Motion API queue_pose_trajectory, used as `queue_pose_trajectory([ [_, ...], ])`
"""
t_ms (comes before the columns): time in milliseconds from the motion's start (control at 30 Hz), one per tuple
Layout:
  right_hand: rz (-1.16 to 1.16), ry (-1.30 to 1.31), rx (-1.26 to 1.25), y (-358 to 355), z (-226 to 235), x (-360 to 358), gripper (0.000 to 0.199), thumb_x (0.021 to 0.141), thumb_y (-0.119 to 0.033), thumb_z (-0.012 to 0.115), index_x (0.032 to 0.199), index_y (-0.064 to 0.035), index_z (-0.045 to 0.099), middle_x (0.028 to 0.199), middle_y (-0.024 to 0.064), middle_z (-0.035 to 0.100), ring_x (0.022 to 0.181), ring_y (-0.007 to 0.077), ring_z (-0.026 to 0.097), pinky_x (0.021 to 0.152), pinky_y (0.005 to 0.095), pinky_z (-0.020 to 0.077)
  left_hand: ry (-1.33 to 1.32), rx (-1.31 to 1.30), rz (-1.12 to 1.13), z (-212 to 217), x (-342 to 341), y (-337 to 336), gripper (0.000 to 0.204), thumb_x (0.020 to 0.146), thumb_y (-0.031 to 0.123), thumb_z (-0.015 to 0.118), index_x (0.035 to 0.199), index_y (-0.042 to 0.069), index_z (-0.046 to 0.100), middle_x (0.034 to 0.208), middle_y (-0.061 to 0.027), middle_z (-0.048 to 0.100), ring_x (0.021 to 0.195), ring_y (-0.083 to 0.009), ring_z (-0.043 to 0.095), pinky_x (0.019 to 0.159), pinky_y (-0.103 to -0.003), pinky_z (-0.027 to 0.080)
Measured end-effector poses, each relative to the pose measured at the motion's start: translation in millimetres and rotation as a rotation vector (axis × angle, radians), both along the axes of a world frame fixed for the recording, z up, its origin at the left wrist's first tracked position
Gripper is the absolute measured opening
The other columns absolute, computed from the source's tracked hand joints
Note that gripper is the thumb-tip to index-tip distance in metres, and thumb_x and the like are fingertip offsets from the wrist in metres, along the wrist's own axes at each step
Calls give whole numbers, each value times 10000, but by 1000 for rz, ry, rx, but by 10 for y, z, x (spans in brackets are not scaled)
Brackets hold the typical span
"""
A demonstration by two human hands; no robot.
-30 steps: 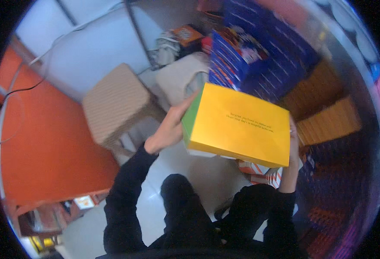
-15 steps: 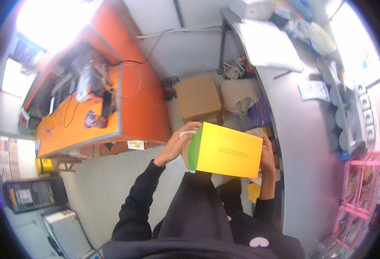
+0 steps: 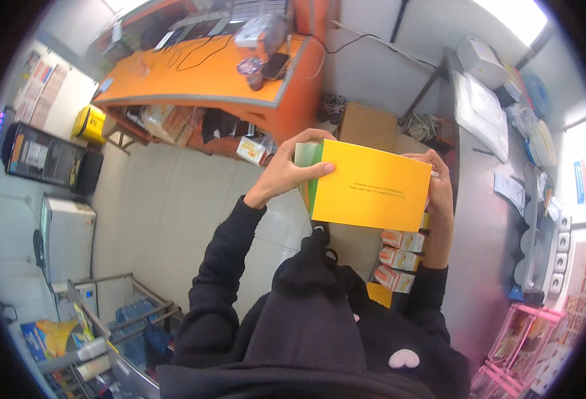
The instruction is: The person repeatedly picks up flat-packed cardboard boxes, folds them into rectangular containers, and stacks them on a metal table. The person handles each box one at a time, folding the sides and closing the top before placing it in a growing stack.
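Note:
A yellow cardboard box with a green side is held up in front of my body, its broad yellow face with small print toward me. My left hand grips its left end, the thumb lying on the yellow face and the fingers behind. A pale green flap stands out at that end, beside the fingers. At the opposite end my right hand is closed on the edge; its fingers are partly hidden behind the box.
An orange desk carrying cables and a lidded cup stands ahead left. Along my right runs a long grey counter. Several small orange-and-white boxes sit below the counter's edge. A woven stool is ahead; a metal-framed rack stands lower left.
My view has turned left, so the desk and counter sit further right. The box is higher in the picture, and my left thumb has come onto its yellow face. Both hands still hold it.

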State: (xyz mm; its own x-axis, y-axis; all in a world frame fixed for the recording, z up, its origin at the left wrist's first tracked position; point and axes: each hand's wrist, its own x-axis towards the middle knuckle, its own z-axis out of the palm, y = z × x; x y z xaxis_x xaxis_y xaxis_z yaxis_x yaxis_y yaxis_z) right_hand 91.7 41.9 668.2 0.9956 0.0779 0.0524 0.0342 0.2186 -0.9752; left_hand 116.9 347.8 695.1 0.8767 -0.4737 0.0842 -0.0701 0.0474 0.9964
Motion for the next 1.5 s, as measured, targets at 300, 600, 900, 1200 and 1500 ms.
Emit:
queue_pose_trajectory([
  [300,-78,-192,-306,1235,254,325,176,900,-31,481,1034,-15,594,1227,166,570,1045,201,567,897,292,443,93,-6,251,26,-235,1157,433,764,186,754,1139,39,596,1033,-42,633,940,-114,590,848,-264,458],
  [600,611,-1070,-1136,3704,180,580,894,523,-347,843,1321,-430,448,1445,132,259,1284,433,232,1032,636,202,105,153,581,-112,-131,2905,403,741,195,753,1085,32,619,937,-20,647,864,-107,600,809,-258,473],
  [900,358,-868,-611,5210,115,1219,901,574,-271,817,1374,-309,405,1394,214,282,1243,433,292,943,547,289,116,-530,524,104,249,3922,1142,664,459,803,1484,144,73,1407,-116,367,1282,-253,408,1068,-398,350],
  [1200,264,-703,-400,5617,319,2101,1013,545,-335,859,1407,-256,332,1417,234,201,1255,463,256,1001,563,238,-106,-576,727,96,1485,3775,1148,581,476,867,1426,170,153,1367,-114,374,1273,-293,394,1053,-433,372],
  [1500,76,-786,-516,5717,605,3229,1175,420,-481,882,1411,-252,294,1402,276,147,1215,508,211,949,591,240,-345,-369,566,310,2920,3932,1137,519,416,893,1381,133,207,1287,-114,412,1218,-286,429,1016,-426,388],
])
